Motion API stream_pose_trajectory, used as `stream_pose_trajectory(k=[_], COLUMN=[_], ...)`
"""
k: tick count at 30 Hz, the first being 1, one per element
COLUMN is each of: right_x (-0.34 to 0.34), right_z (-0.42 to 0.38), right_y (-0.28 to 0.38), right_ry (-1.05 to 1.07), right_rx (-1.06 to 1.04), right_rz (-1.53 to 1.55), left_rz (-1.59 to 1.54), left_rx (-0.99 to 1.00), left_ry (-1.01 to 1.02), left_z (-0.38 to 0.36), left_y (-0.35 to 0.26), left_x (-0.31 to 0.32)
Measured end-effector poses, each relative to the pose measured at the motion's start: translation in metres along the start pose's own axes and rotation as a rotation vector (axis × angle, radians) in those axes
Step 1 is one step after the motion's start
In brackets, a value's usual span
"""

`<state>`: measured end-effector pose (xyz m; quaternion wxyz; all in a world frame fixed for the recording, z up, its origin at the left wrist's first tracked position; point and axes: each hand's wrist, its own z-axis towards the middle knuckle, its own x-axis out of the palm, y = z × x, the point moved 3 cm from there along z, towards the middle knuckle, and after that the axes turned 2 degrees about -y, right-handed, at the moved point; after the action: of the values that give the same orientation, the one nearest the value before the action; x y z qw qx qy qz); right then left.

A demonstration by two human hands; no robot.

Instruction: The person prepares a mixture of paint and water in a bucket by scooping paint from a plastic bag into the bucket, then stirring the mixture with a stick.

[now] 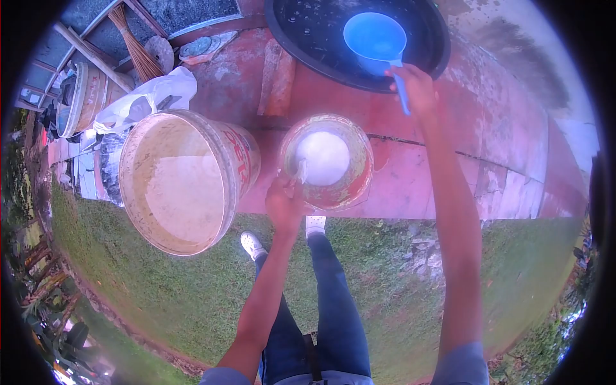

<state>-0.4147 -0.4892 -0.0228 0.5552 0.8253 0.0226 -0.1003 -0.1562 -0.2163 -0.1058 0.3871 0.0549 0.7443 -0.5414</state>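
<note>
My right hand [416, 88] is closed round the handle of a blue water dipper [375, 37]. The dipper's bowl is over a wide black basin [289, 46] with dark water in it. Lower down, my left hand [285, 200] is closed at the near left rim of a small worn bucket [359, 183]. From its fingers a short pale, stick-like thing [301, 169] reaches over white material [327, 156] inside that bucket; I cannot tell its kind.
A large whitish bucket [239, 144] tilts at the left, pale inside. Behind it are a white plastic bag [173, 86], a stick broom [131, 48] and another dirty bucket [96, 96]. Red paving [398, 173] borders grass [398, 308], where my feet stand. A broken tile [277, 80] lies near the basin.
</note>
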Motion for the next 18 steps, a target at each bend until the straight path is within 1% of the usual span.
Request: stream_pose_trajectory(k=[2,3,4,5,7,8,9,10,11,13,14,15,16,17,18], right_x=[0.012,0.016,0.019,0.021,0.025,0.022,0.017,0.020,0.019,0.030,0.036,0.043,0.051,0.058,0.065], right_z=[0.018,0.022,0.023,0.022,0.014,0.016,0.020,0.015,0.005,-0.061,-0.082,-0.104,-0.131,-0.157,-0.175], right_y=[-0.015,-0.018,-0.021,-0.027,-0.028,-0.037,-0.049,-0.044,-0.049,-0.022,-0.031,-0.047,-0.063,-0.082,-0.101], right_ry=[-0.001,-0.032,-0.061,-0.057,-0.114,-0.112,-0.179,-0.246,-0.242,-0.432,-0.176,0.073,0.235,0.390,0.445], right_rx=[-0.030,-0.040,-0.049,-0.043,-0.046,-0.046,-0.242,-0.440,-0.438,-0.827,-0.770,-0.701,-0.578,-0.448,-0.356], right_rz=[-0.044,-0.115,-0.188,-0.191,-0.385,-0.389,-0.621,-0.850,-0.853,-1.084,-0.883,-0.676,-0.682,-0.685,-0.616], left_rz=[0.001,0.011,0.020,0.022,0.011,0.009,-0.009,-0.026,-0.026,0.052,0.051,0.050,0.049,0.047,0.075], left_rx=[0.010,0.014,0.016,0.009,0.039,0.035,0.057,0.079,0.074,0.111,0.107,0.188,0.269,0.268,0.342], left_ry=[0.000,0.014,0.030,0.032,0.029,0.029,0.005,-0.018,-0.017,0.019,0.017,0.034,0.051,0.052,0.054], left_z=[0.000,0.000,-0.001,-0.003,-0.002,-0.002,-0.002,-0.002,-0.003,-0.001,0.001,0.002,0.002,0.002,0.002], left_y=[-0.002,-0.005,-0.006,-0.005,-0.006,-0.006,-0.005,-0.006,-0.006,-0.013,-0.015,-0.018,-0.022,-0.025,-0.031], left_x=[-0.002,-0.003,-0.004,-0.005,-0.004,-0.003,-0.002,-0.003,-0.004,-0.005,-0.006,-0.006,-0.005,-0.006,-0.005])
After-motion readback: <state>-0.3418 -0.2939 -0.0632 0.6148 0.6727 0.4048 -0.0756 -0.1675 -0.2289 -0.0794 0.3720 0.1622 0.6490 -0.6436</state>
